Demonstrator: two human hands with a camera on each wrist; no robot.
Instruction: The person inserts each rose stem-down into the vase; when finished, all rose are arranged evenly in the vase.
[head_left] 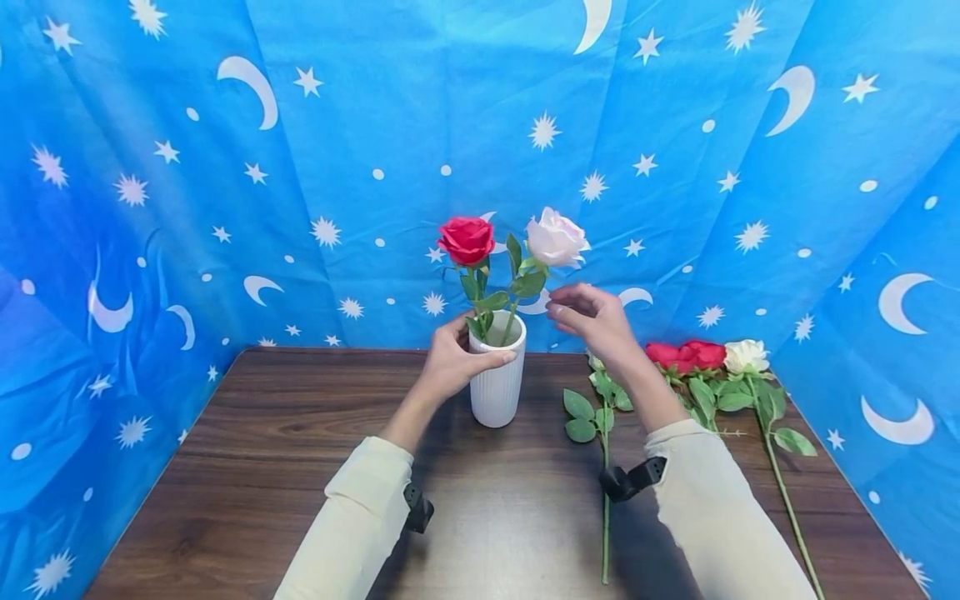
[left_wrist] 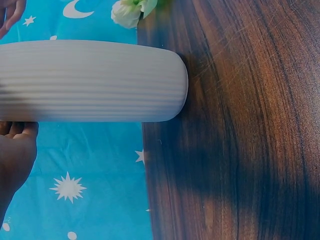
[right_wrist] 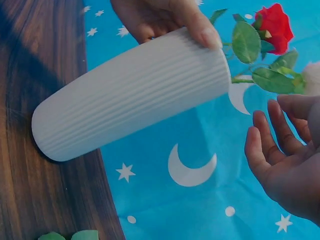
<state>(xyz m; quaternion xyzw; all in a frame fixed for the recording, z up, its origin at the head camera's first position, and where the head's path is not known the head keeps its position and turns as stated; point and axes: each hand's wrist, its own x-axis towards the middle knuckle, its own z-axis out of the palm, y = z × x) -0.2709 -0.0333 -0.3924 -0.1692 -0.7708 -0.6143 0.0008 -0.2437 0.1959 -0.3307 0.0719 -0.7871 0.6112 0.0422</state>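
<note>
A white ribbed vase [head_left: 498, 392] stands upright on the wooden table, holding a red rose [head_left: 467, 242] and a pale pink rose [head_left: 557, 239] with green leaves. My left hand [head_left: 452, 364] grips the vase near its rim from the left, thumb across the front. To the right of the vase, just below the pale pink bloom, my right hand [head_left: 600, 323] is raised with loosely bent fingers. The right wrist view shows nothing held in that right hand [right_wrist: 287, 162], and the left thumb lies at the rim of the vase [right_wrist: 130, 95].
More flowers lie on the right of the table [head_left: 300, 500]: red roses [head_left: 686, 357], a white rose [head_left: 746, 357] with a long stem, and another stem [head_left: 606, 517] partly behind the right forearm. A blue cloth [head_left: 375, 100] with moons and stars hangs behind and at both sides.
</note>
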